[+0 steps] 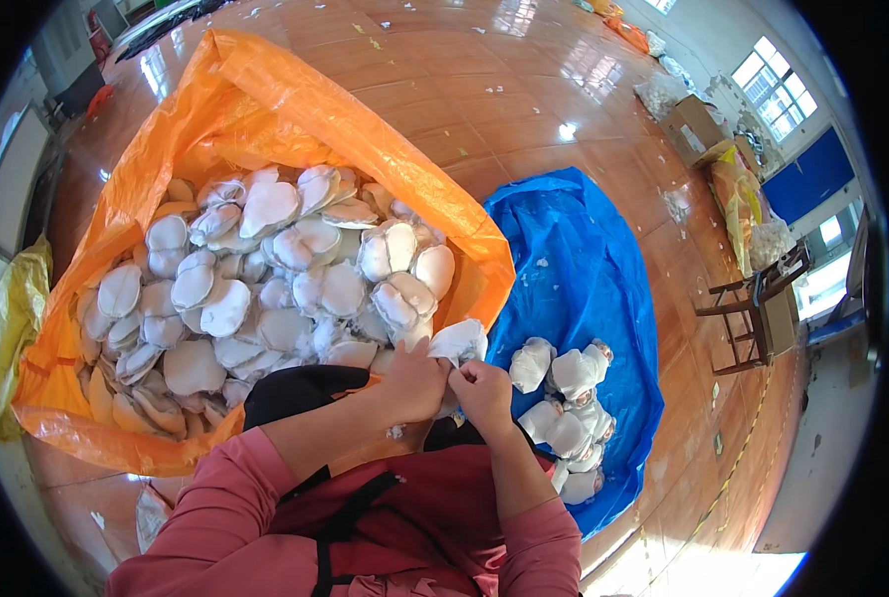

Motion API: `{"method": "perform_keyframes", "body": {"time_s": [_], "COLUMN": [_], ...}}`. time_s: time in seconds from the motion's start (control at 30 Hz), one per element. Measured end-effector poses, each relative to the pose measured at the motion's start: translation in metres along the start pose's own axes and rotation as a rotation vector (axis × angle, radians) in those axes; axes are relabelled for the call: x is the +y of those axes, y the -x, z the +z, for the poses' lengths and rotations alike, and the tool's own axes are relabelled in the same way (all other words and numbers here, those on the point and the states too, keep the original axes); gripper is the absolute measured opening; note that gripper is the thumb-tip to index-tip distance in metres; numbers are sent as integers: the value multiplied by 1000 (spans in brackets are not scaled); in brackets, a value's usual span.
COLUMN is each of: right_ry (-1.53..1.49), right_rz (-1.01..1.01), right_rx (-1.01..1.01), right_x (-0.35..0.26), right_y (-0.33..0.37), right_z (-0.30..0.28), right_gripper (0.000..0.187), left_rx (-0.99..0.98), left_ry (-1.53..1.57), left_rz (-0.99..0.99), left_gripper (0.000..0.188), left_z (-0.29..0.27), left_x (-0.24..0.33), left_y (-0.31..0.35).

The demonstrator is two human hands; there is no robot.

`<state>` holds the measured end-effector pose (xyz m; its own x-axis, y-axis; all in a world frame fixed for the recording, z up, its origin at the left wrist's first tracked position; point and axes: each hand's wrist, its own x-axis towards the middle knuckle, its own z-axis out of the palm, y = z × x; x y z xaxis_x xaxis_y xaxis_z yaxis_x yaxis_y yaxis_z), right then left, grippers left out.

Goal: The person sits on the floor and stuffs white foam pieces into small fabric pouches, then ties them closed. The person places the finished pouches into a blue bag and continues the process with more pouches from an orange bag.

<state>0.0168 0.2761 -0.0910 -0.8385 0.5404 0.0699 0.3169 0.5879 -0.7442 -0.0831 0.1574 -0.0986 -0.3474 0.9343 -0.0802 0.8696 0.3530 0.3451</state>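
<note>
Both my hands meet at a small white stuffed cloth piece [461,340], between an orange sack and a blue sheet. My left hand [413,382] is closed on its lower left edge. The fingers of my right hand [483,396] pinch its lower end from the right. Many flat, rounded white pads [265,289] fill the open orange woven sack [96,259] on my left. Over on the right, several plump white stuffed pieces [569,433] lie in a heap on the blue plastic sheet [574,239]. What my fingertips cover cannot be made out.
A brown wooden chair [758,313] stands at the right. Behind it are a cardboard box [693,129] and a yellow bag [735,199]. Another yellow sack [18,318] lies at the far left. White scraps are scattered on the shiny reddish tile floor [464,95].
</note>
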Motion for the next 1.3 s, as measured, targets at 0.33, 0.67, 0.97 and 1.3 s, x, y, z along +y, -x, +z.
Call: {"method": "perform_keyframes", "body": {"time_s": [0.33, 0.67, 0.97, 1.3], "right_ry": [-703, -732, -823, -1053], "right_rz": [37, 96, 126, 276], "right_rx": [284, 223, 85, -1], "right_x": [-9, 10, 16, 20], "right_y": [5, -11, -5, -6], "right_z": [-15, -38, -27, -23], "right_gripper": [12, 58, 59, 62], "left_rx": [112, -21, 193, 146], "left_ry": [463, 929, 1085, 1213], "left_rz": [-41, 26, 132, 12], "left_gripper": [80, 93, 79, 77], "left_z": [-36, -43, -56, -46], "left_x": [-12, -10, -10, -14], "left_y": [-4, -2, 0, 4]}}
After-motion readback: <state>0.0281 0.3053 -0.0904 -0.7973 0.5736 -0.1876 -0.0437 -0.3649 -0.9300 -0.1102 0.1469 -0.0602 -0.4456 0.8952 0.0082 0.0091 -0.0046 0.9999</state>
